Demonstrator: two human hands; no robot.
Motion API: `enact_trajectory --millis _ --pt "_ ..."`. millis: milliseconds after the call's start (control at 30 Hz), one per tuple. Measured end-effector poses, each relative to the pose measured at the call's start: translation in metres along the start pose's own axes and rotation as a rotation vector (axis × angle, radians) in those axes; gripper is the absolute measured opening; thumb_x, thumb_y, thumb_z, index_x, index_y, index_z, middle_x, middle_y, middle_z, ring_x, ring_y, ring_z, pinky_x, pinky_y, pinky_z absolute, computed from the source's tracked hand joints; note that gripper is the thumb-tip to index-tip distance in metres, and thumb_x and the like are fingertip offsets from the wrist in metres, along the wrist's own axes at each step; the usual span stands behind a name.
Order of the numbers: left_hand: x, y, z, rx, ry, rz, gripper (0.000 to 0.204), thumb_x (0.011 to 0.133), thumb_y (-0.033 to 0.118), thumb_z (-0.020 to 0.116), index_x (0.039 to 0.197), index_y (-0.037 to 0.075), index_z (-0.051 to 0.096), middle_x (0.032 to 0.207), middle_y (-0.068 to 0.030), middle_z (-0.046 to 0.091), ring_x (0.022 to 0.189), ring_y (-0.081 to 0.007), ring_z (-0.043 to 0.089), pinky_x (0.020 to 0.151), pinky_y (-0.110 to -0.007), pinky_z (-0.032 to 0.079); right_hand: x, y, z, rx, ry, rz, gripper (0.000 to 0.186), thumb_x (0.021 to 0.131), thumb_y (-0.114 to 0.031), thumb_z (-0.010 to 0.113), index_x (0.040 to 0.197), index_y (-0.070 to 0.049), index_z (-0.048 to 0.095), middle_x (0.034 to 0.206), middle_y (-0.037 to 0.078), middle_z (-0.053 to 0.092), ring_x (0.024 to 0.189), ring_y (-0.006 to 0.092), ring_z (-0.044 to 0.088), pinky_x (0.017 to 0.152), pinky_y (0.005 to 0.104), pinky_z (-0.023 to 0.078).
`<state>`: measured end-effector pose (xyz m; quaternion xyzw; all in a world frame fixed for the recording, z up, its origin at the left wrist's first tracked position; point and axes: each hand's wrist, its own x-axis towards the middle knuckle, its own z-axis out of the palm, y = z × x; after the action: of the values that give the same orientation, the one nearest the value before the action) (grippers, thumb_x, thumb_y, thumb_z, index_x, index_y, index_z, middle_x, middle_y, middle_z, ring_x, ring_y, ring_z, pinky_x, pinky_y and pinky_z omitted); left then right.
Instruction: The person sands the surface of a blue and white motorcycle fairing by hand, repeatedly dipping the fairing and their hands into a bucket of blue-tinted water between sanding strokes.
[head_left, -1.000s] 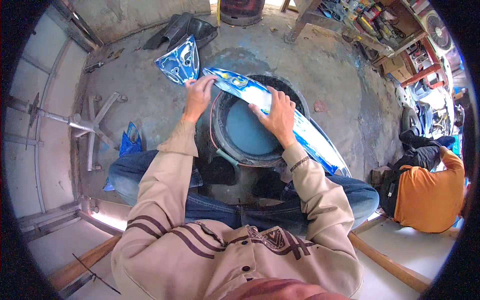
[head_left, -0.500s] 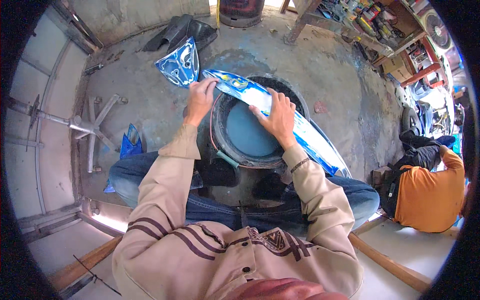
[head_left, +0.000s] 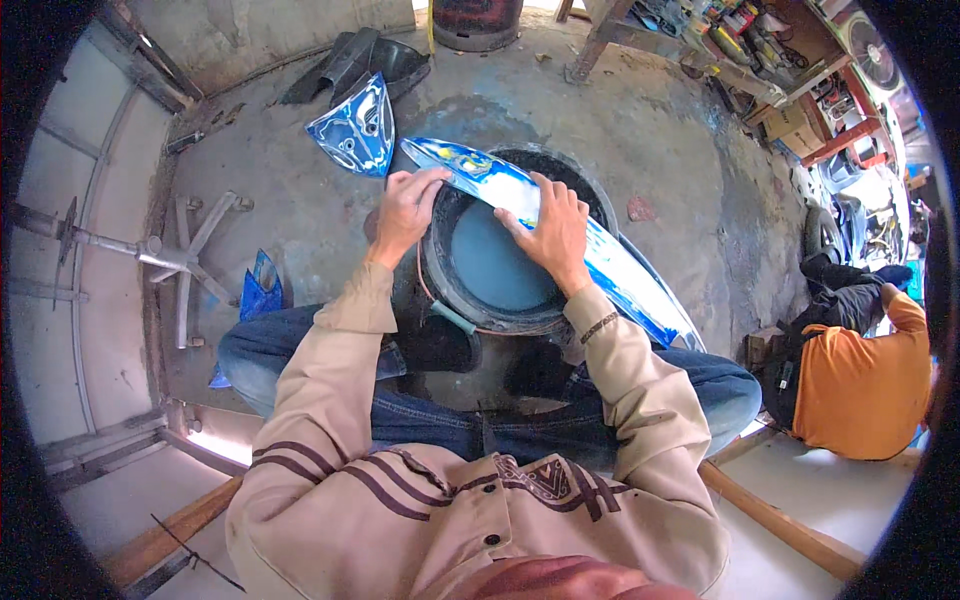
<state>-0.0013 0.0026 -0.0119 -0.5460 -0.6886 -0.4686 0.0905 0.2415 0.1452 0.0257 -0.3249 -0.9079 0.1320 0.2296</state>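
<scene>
A long, narrow motorcycle body panel (head_left: pixel 625 265), blue with white patches and some yellow, slants from upper left to lower right over a black bucket of cloudy water (head_left: pixel 500 260). My right hand (head_left: pixel 558 228) grips the panel near its middle, thumb on the near edge and fingers across the top. At the upper-left end, my left hand (head_left: pixel 405 212) is closed, its fingertips pressed to the panel's near edge. Anything between those fingers is hidden. The bucket's handle with a pale green grip (head_left: pixel 453 318) hangs on its near side, between my legs.
A blue and white triangular panel (head_left: pixel 357 128) lies beyond my left hand, near black plastic parts (head_left: pixel 350 65). Left are a metal star-shaped stand base (head_left: pixel 190 262) and a blue piece (head_left: pixel 261 288). A cluttered workbench (head_left: pixel 720 70) stands far right; a person in orange (head_left: pixel 860 385) sits right.
My left hand has slid slightly right and down along the panel's near edge, its fingers turning more sideways. The right hand and the panel have stayed nearly in place.
</scene>
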Motion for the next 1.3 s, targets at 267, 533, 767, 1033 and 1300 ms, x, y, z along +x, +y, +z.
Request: enact_trajectory --millis 267,533,767,1033,1300 --pt "0.002 -0.03 -0.01 0.039 -0.018 -0.209 0.015 0.108 0.013 0.069 0.116 0.014 0.082 0.117 -0.0029 0.084 0.107 -0.0214 0.076 0.098 -0.039 0.045 0.003 -0.007 0.003 0.004 0.017 -0.024 0.088 0.091 -0.07 0.079 0.148 -0.006 0.063 0.123 0.018 0.067 0.116 0.0379 0.062 0.099 0.0528 0.044" --pt "-0.004 -0.048 -0.022 0.045 -0.019 -0.178 0.019 0.108 0.008 0.069 0.121 0.012 0.082 0.123 -0.003 0.084 0.11 -0.0223 0.076 0.101 -0.039 0.048 0.006 -0.013 0.003 0.018 0.015 -0.035 0.089 0.09 -0.071 0.078 0.148 -0.005 0.063 0.122 0.019 0.068 0.116 0.0379 0.062 0.099 0.0525 0.044" --pt "-0.006 -0.012 -0.003 0.032 -0.07 0.089 0.019 0.109 0.009 0.066 0.121 0.011 0.081 0.121 -0.0053 0.084 0.107 -0.0233 0.078 0.101 -0.039 0.047 0.003 0.003 0.002 -0.025 0.018 -0.013 0.089 0.09 -0.071 0.079 0.148 -0.005 0.063 0.122 0.019 0.068 0.115 0.0379 0.062 0.098 0.0528 0.044" --pt "-0.005 -0.013 0.001 0.087 -0.105 -0.002 0.019 0.109 0.015 0.069 0.123 0.01 0.08 0.135 -0.0074 0.081 0.123 -0.0246 0.074 0.103 -0.044 0.048 0.002 -0.001 0.006 -0.017 0.016 -0.019 0.089 0.09 -0.072 0.078 0.148 -0.005 0.064 0.121 0.019 0.067 0.113 0.0377 0.062 0.098 0.0525 0.044" --pt "0.008 -0.047 -0.013 0.126 -0.042 -0.144 0.019 0.11 0.016 0.066 0.122 0.015 0.081 0.129 -0.0022 0.083 0.114 -0.0206 0.076 0.101 -0.044 0.042 0.004 -0.007 0.005 0.002 0.035 -0.043 0.089 0.091 -0.072 0.077 0.148 -0.005 0.063 0.119 0.018 0.067 0.113 0.0374 0.062 0.097 0.0515 0.044"
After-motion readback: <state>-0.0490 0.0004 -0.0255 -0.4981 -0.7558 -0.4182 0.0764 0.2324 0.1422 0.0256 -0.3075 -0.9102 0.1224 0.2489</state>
